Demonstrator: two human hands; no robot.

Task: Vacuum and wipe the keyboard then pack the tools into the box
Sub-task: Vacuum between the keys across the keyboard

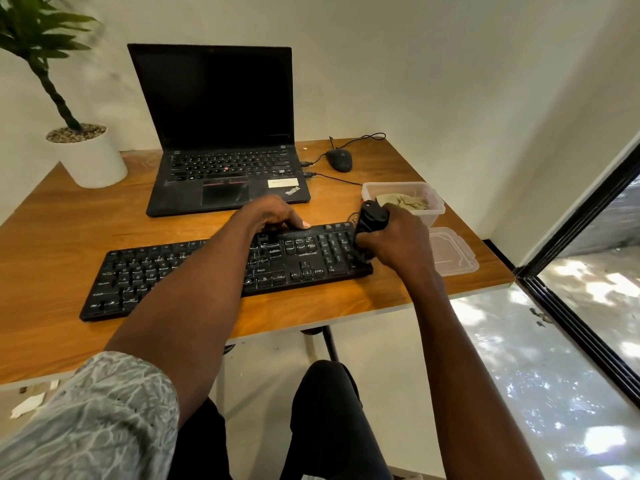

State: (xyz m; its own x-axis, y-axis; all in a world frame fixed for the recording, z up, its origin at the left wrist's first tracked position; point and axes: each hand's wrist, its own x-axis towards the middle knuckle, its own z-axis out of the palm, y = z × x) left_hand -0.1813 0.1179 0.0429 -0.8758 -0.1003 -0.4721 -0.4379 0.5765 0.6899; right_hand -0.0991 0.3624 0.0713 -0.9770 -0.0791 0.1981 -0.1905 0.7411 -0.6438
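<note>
Black plastic keyboard [221, 268] lies across the near middle of the wooden desk [346, 306], and vacuuming is under way, by the look of it. Right hand [398, 244] clamps round the small black handheld vacuum [370, 220], nozzle down on the number-pad end. Left hand [273, 216] rests on the keyboard's far edge, fingers bent over it, apparently steadying it. Best now: keep that brace firm and draw the nozzle slowly along each key row. Beyond, the clear plastic box [433, 211] holds a crumpled cloth [408, 201], its lid [450, 254] just beside.
</note>
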